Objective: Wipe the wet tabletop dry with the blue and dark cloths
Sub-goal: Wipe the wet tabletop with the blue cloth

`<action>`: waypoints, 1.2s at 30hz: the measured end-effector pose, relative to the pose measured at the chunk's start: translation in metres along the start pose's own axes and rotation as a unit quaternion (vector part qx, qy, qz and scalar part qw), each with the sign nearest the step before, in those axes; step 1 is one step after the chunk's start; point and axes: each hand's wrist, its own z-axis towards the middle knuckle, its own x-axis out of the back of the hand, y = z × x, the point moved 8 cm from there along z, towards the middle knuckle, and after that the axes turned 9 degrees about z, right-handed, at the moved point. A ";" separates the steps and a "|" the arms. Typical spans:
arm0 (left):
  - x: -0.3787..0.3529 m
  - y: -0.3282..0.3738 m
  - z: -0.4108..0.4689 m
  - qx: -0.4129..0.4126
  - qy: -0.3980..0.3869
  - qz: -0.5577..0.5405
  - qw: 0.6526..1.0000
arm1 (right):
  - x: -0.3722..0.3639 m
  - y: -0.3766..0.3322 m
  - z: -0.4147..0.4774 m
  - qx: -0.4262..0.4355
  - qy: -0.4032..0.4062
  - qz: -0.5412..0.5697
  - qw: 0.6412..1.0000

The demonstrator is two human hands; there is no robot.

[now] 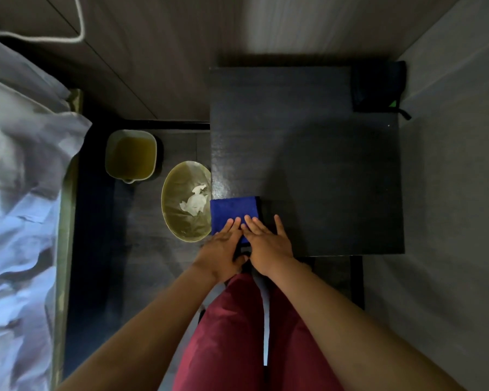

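At 7 o'clock on the tabletop (305,153), left hand (222,246) and right hand (268,244) press flat, fingers spread, on the blue cloth (232,210); dark cloth (378,86) at 1 o'clock.

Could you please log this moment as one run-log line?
left hand: flat on blue cloth | right hand: flat beside it | dark cloth: far corner, untouched

Both hands, left hand (223,244) and right hand (267,241), flat side by side on cloth (233,211) at bench (308,165) near corner. Second cloth (378,86) far right of hands. Bin (185,201), then tub (131,156), on floor left. Bed (20,193) farther left.
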 end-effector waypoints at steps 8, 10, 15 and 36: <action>0.024 0.024 0.033 -0.044 -0.011 0.026 0.999 | 0.026 0.032 0.000 -0.043 0.016 0.023 0.999; 0.030 0.033 0.045 -0.052 -0.021 0.019 0.998 | 0.038 0.043 0.000 -0.056 0.016 0.016 0.998; 0.041 0.050 0.067 -0.054 -0.045 0.036 0.997 | 0.057 0.067 0.001 -0.078 0.029 0.008 0.997; 0.082 0.128 0.146 -0.064 -0.064 0.103 0.991 | 0.110 0.161 0.011 -0.128 0.051 0.037 0.990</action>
